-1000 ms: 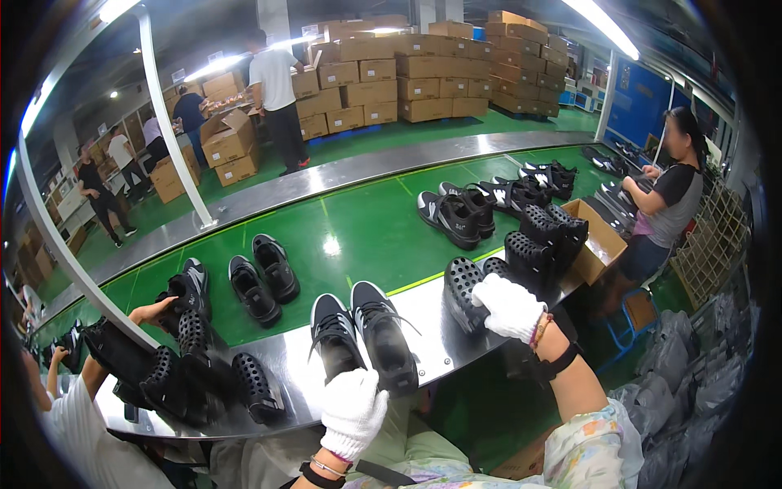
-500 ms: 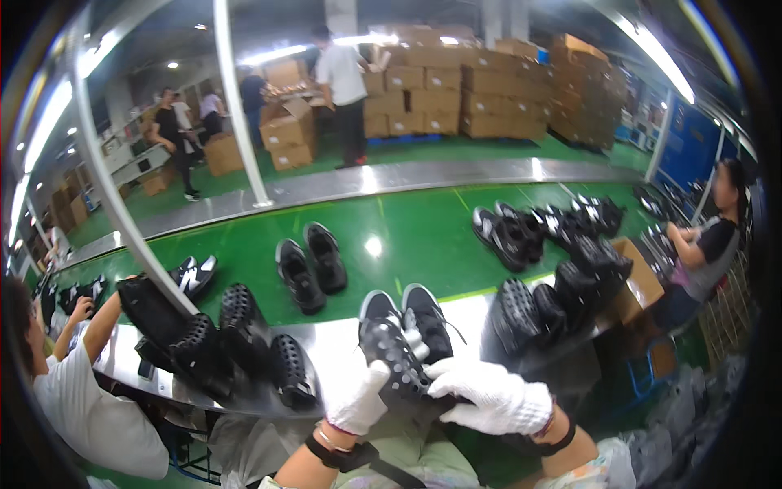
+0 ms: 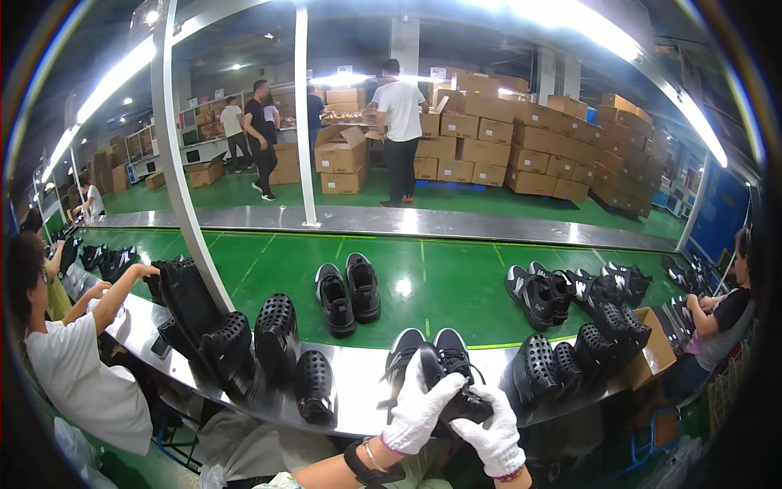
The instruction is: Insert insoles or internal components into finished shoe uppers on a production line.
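My left hand (image 3: 417, 414) and my right hand (image 3: 494, 432), both in white knit gloves, close around a dark shoe-shaped form (image 3: 431, 366) near the front edge. The left fingers lie along its upper part, and the right fingers grip its lower end. Just behind it, a pair of black sneakers with grey toes stands side by side: the left sneaker (image 3: 397, 352), partly covered by my glove, and the right sneaker (image 3: 452, 345) with laces showing. The underside of the held form is hidden.
Black perforated shoe-shaped forms stand on the metal ledge (image 3: 356, 367), left (image 3: 315, 386) and right (image 3: 539, 367). A sneaker pair (image 3: 334, 301) and more sneakers (image 3: 533, 297) rest on the green belt (image 3: 407, 273). A post (image 3: 189, 163) rises at left; co-workers sit either side.
The held form has turned, so its holed face no longer shows. My hands have shifted closer together around it. The view has swung, moving the scene rightward and down.
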### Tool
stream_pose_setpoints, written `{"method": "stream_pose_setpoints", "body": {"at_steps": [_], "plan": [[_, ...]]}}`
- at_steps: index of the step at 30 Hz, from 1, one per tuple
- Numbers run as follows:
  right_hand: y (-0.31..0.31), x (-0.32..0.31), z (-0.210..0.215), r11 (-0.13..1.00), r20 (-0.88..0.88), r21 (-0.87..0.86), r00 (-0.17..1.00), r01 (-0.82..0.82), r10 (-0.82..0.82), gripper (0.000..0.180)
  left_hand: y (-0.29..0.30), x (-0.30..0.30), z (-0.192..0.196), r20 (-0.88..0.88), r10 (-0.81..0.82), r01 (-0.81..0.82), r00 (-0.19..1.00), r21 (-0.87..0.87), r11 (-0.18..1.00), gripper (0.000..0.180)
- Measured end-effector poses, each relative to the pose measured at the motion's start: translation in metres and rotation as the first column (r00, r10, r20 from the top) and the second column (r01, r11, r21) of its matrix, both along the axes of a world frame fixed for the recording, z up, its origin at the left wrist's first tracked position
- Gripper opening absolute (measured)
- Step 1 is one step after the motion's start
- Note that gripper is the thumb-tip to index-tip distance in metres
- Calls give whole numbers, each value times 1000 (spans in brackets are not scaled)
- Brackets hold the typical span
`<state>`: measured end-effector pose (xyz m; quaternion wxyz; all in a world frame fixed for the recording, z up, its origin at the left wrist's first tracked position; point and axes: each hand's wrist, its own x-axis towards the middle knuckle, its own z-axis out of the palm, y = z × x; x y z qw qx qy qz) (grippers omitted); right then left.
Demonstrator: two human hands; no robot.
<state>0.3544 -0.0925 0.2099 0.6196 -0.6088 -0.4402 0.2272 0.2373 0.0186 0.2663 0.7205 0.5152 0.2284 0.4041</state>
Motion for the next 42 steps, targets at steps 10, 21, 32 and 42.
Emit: {"method": "stream_pose_setpoints", "body": {"at_steps": [10, 21, 32, 42], "plan": [[-24, 4, 22, 966, -580, 142, 809, 218, -97, 57, 13, 34, -17, -331, -168, 226, 929, 146, 963, 57], [-60, 30, 6, 851, -296, 83, 829, 518, -476, 59, 48, 107, -65, -675, 408, 702, 615, 704, 107, 36], [-63, 28, -3, 921, -297, 77, 891, 381, -344, 56, 73, 94, -70, -701, 334, 566, 630, 709, 421, 57], [-54, 30, -35, 954, -322, -18, 902, 299, -289, 56, 49, 102, -57, -824, 291, 754, 486, 564, 336, 40]]}}
